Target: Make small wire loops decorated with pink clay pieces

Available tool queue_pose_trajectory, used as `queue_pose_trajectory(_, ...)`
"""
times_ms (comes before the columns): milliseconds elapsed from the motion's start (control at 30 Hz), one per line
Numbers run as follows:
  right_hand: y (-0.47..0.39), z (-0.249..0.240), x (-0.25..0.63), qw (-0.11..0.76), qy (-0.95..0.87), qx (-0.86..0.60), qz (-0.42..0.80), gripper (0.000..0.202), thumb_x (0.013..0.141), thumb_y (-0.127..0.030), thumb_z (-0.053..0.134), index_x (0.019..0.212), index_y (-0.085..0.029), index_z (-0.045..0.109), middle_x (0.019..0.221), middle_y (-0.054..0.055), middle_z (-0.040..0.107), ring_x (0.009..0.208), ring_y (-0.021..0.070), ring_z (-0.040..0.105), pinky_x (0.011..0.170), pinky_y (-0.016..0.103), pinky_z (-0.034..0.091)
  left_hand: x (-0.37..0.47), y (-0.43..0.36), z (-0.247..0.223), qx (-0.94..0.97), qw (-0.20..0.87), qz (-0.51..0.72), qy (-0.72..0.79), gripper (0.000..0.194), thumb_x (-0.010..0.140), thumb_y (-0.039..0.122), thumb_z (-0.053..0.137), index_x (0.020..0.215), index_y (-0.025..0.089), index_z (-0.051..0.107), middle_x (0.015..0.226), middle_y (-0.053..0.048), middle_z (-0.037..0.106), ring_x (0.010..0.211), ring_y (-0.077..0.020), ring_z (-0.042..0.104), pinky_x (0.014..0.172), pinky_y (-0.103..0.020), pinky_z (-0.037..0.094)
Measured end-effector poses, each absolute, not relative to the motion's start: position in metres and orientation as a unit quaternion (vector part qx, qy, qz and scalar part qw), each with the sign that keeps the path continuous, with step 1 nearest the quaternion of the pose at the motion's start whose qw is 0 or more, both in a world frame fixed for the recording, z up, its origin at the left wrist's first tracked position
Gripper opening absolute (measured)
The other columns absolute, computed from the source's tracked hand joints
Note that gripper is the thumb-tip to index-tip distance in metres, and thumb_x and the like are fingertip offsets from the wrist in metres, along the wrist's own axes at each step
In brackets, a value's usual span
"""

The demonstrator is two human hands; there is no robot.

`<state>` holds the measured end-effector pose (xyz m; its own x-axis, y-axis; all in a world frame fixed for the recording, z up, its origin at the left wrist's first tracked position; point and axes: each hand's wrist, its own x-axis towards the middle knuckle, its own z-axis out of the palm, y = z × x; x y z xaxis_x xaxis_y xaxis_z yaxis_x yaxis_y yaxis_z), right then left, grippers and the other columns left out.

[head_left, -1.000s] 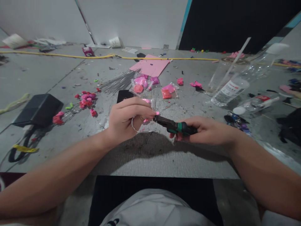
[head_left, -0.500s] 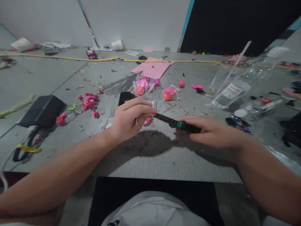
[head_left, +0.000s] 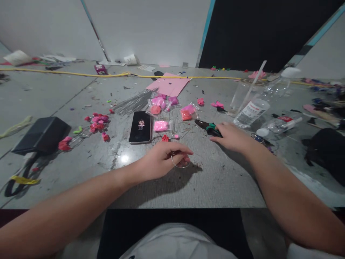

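My left hand is closed on a thin wire bent into a ring, held above the near part of the table. My right hand grips the dark handles of pliers with green trim; their jaws point to the far left, low over the tabletop. Beyond my left hand lie a phone with a lit screen and a small bag of pink clay. A red clay flower and a small pink piece lie just past my fingers.
A bundle of straight wires lies beside pink paper. Pink and red clay flowers and a black power adapter are at left. At right are an upright bottle and a fallen bottle. A yellow cable crosses the back.
The pliers have moved away from the wire in my left hand, toward the far right and down to the tabletop. My left hand has come nearer, uncovering the phone and pink clay bag.
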<state>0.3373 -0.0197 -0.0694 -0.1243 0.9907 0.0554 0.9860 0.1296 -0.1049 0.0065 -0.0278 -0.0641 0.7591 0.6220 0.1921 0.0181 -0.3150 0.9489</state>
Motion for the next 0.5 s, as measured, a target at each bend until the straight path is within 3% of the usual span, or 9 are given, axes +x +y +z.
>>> queue_pose_trajectory(100, -0.021, -0.065, 0.327, -0.016, -0.716, -0.698, -0.013, 0.032, 0.099, -0.049, 0.067, 0.098, -0.018, 0.067, 0.103, 0.018, 0.071, 0.099, 0.0358, 0.066, 0.084, 0.045, 0.051, 0.005, -0.026, -0.060, 0.778, 0.531, 0.249, 0.226, 0.021, 0.103, 0.020, 0.058, 0.111, 0.017, 0.077, 0.091, -0.007, 0.081, 0.081, -0.0154, 0.077, 0.073, -0.028, 0.065)
queue_pose_trajectory(233, -0.021, -0.053, 0.299, 0.006, -0.693, -0.712, -0.109, 0.037, 0.098, -0.049, 0.067, 0.108, -0.014, 0.070, 0.114, 0.024, 0.070, 0.110, 0.0415, 0.065, 0.087, 0.046, 0.050, 0.003, -0.025, -0.059, 0.780, 0.537, 0.197, 0.254, 0.033, 0.096, 0.019, 0.065, 0.126, 0.014, 0.075, 0.113, -0.011, 0.081, 0.093, -0.0178, 0.077, 0.081, -0.030, 0.064)
queue_pose_trajectory(300, -0.013, -0.044, 0.279, 0.049, -0.722, -0.682, -0.108, 0.029, 0.102, -0.040, 0.061, 0.108, -0.014, 0.071, 0.113, 0.021, 0.071, 0.110, 0.0379, 0.065, 0.087, 0.043, 0.049, 0.001, -0.024, -0.059, 0.767, 0.560, 0.181, 0.256, 0.050, 0.085, 0.013, 0.069, 0.135, 0.013, 0.070, 0.129, -0.015, 0.077, 0.099, -0.0199, 0.077, 0.081, -0.031, 0.063)
queue_pose_trajectory(400, 0.014, -0.033, 0.243, 0.073, -0.774, -0.629, -0.007, 0.023, 0.104, -0.029, 0.054, 0.100, -0.016, 0.072, 0.106, 0.016, 0.075, 0.094, 0.0272, 0.068, 0.078, 0.035, 0.045, 0.000, -0.024, -0.060, 0.745, 0.600, 0.186, 0.224, 0.068, 0.077, 0.006, 0.066, 0.144, 0.016, 0.065, 0.145, -0.017, 0.069, 0.107, -0.0221, 0.076, 0.082, -0.031, 0.063)
queue_pose_trajectory(500, 0.053, -0.027, 0.205, 0.046, -0.783, -0.619, 0.046, 0.025, 0.103, -0.027, 0.056, 0.089, -0.017, 0.075, 0.092, 0.012, 0.078, 0.082, 0.0220, 0.067, 0.070, 0.032, 0.041, 0.001, -0.023, -0.061, 0.755, 0.572, 0.245, 0.206, 0.053, 0.089, 0.015, 0.063, 0.142, 0.017, 0.068, 0.137, -0.014, 0.073, 0.107, -0.0214, 0.076, 0.083, -0.031, 0.062)
